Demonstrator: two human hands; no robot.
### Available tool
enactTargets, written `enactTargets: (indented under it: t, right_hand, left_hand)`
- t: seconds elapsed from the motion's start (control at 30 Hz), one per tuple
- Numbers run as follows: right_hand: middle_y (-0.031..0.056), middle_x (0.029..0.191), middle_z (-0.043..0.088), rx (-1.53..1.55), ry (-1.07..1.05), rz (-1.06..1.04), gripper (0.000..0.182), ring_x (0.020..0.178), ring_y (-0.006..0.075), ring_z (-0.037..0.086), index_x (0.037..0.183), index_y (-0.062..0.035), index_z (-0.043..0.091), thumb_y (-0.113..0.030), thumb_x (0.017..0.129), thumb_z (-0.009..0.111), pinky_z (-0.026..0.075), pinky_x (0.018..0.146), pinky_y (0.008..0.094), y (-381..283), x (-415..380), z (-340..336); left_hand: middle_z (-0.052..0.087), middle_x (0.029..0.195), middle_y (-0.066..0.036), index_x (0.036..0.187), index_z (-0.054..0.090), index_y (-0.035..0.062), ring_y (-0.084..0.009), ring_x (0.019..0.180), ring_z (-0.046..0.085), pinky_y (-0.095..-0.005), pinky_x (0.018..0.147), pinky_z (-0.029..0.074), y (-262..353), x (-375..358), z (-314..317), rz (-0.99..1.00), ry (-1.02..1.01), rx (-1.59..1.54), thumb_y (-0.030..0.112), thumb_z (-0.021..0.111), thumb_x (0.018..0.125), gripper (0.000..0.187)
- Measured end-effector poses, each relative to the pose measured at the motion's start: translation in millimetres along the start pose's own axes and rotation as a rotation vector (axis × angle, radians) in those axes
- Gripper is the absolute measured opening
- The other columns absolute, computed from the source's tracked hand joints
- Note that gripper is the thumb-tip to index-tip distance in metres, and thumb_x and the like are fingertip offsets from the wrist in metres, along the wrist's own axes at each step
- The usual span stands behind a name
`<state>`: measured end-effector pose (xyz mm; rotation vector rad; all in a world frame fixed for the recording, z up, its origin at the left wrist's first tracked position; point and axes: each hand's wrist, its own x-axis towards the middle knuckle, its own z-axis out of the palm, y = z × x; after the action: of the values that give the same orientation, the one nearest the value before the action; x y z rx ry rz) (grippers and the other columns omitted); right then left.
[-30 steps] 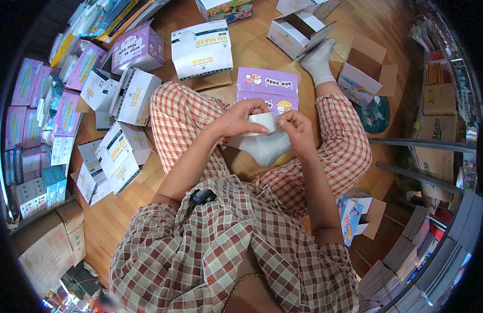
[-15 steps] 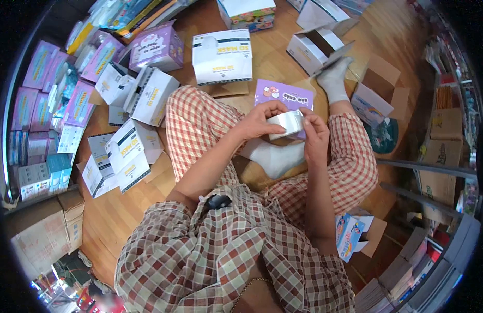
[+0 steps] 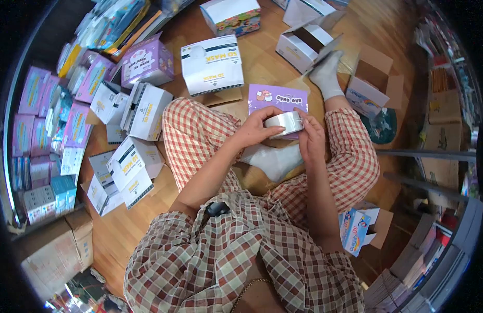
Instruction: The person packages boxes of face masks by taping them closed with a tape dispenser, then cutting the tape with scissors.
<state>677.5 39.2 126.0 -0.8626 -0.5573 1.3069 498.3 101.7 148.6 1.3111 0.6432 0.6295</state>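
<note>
A roll of clear, silvery tape (image 3: 285, 123) is between my two hands. My left hand (image 3: 256, 128) is closed around its left side, with the thumb lying across the front. The fingers of my right hand (image 3: 312, 134) are bent together at the roll's right edge, pinching there. Whether they have hold of the tape's loose end is too small to make out. Just beyond the hands, a purple printed cardboard sheet or box panel (image 3: 267, 99) lies on the floor, partly covered by them.
White mask boxes (image 3: 213, 62) stand ahead and to the left, near a purple carton (image 3: 147, 62). Stacked packs (image 3: 33, 91) line the left shelf. Open boxes (image 3: 369, 86) sit past my right foot, and a blue-and-white box (image 3: 354, 229) is beside my right thigh.
The roll has turned slightly, showing more of its round side. My hands stay together around it. The whole view has shifted a little.
</note>
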Motion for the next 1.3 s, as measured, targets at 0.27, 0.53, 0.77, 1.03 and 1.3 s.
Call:
enactTargets:
  t: [0.27, 0.53, 0.77, 1.03, 1.3]
  right_hand:
    - [0.0151, 0.115, 0.053, 0.122, 0.029, -0.004, 0.008, 0.107, 0.0192, 0.047, 0.084, -0.0037, 0.053, 0.002, 0.079, 0.057, 0.030, 0.098, 0.0330, 6.0, -4.6, -2.5]
    - [0.0144, 0.117, 0.053, 0.134, 0.020, -0.042, 0.010, 0.109, 0.0175, 0.047, 0.085, -0.0045, 0.055, 0.003, 0.079, 0.059, 0.031, 0.097, 0.0317, -2.5, -12.9, -2.4]
    - [0.0123, 0.113, 0.057, -0.147, 0.028, -0.224, 0.012, 0.107, 0.0180, 0.051, 0.093, -0.0010, 0.060, -0.003, 0.082, 0.059, 0.037, 0.093, 0.0301, -13.7, -15.1, -1.9]
    - [0.0095, 0.111, 0.057, -0.243, 0.126, -0.270, 0.025, 0.105, 0.0170, 0.051, 0.108, 0.0002, 0.055, -0.006, 0.084, 0.058, 0.039, 0.092, 0.0297, -29.0, -22.6, -1.8]
    - [0.0138, 0.108, 0.055, -0.803, 0.130, -0.685, 0.027, 0.103, 0.0243, 0.053, 0.097, -0.0005, 0.058, -0.002, 0.071, 0.067, 0.043, 0.085, 0.0325, -45.6, -35.7, 15.6]
  left_hand:
    - [0.058, 0.088, -0.001, 0.095, 0.056, 0.0015, -0.0078, 0.082, 0.054, -0.0230, 0.073, 0.044, -10.2, 2.7, 2.4, -0.023, 0.007, -0.201, 0.008, 0.067, 0.077, 0.023]
    - [0.059, 0.089, -0.003, 0.094, 0.054, 0.0026, -0.0092, 0.081, 0.056, -0.0229, 0.073, 0.045, -8.6, -0.8, 9.7, -0.043, -0.009, -0.310, 0.008, 0.069, 0.073, 0.026]
    - [0.059, 0.088, -0.002, 0.092, 0.055, 0.0035, -0.0099, 0.081, 0.055, -0.0237, 0.073, 0.044, 8.0, 6.1, 13.1, -0.123, -0.016, -0.453, 0.006, 0.068, 0.074, 0.022]
    - [0.059, 0.087, -0.003, 0.092, 0.055, 0.0036, -0.0097, 0.080, 0.055, -0.0236, 0.074, 0.043, 11.1, 11.4, 13.8, -0.062, -0.030, -0.353, 0.007, 0.068, 0.074, 0.023]
    - [0.059, 0.085, -0.003, 0.091, 0.055, 0.0029, -0.0097, 0.079, 0.054, -0.0233, 0.072, 0.043, 16.4, 16.8, 30.0, -0.084, 0.080, -0.360, 0.007, 0.067, 0.075, 0.021]
